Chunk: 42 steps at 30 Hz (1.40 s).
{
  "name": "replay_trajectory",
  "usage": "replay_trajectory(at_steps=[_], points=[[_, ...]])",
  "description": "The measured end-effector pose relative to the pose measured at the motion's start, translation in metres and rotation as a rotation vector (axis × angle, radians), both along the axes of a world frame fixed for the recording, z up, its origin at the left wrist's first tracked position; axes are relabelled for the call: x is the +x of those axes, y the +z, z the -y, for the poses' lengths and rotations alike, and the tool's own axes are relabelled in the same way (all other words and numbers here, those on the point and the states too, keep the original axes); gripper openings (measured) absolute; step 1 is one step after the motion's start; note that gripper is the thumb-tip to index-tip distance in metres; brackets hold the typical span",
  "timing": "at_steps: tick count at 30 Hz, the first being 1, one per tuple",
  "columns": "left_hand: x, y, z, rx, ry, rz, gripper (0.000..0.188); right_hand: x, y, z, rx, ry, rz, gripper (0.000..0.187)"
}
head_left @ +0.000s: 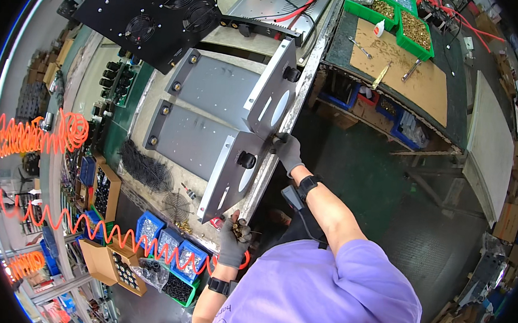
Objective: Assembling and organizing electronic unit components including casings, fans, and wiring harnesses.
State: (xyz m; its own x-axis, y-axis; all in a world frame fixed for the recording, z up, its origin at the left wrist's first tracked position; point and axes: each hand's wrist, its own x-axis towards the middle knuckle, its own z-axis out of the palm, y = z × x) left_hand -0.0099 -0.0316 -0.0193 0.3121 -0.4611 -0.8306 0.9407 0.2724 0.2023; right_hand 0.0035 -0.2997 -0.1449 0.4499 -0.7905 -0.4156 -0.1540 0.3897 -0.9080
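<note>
Head view, I see the left hand [231, 246] curled around small metal parts [243, 230], right hand [288, 153] beside the front panels [226, 178] of two grey chassis [194, 140] on the bench [154, 88], whether it grips anything I cannot tell.

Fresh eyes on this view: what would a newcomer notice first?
Likely the purple shirt at bottom centre, then the orange coiled hose looping along the left side. Next come two grey metal housings side by side just left of centre, and the black fan panel at upper left.
</note>
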Motion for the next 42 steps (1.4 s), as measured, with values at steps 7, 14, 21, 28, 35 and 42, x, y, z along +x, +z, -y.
replay_trajectory(at_steps=[7, 14, 21, 28, 35, 42], points=[[-0.007, -0.003, 0.002, -0.004, -0.032, 0.014, 0.026, -0.003, 0.038, 0.003, -0.039, 0.122, -0.101, 0.013], [-0.012, -0.001, 0.002, -0.024, -0.040, 0.036, 0.027, 0.011, 0.028, -0.014, -0.286, 0.018, -0.230, 0.013], [-0.004, 0.004, -0.004, 0.026, -0.002, 0.082, 0.024, 0.006, 0.007, -0.012, -0.435, 0.037, -0.195, 0.016], [0.018, 0.000, -0.002, 0.118, -0.073, 0.192, 0.023, -0.048, 0.057, -0.053, -0.600, 0.310, -0.097, 0.019], [0.034, -0.024, -0.006, 0.143, -0.170, 0.266, 0.007, -0.069, 0.057, -0.127, -0.355, 0.493, -0.022, 0.018], [0.033, -0.019, -0.002, 0.190, -0.216, 0.333, 0.007, -0.054, 0.042, -0.151, -0.153, 0.347, -0.072, 0.018]])
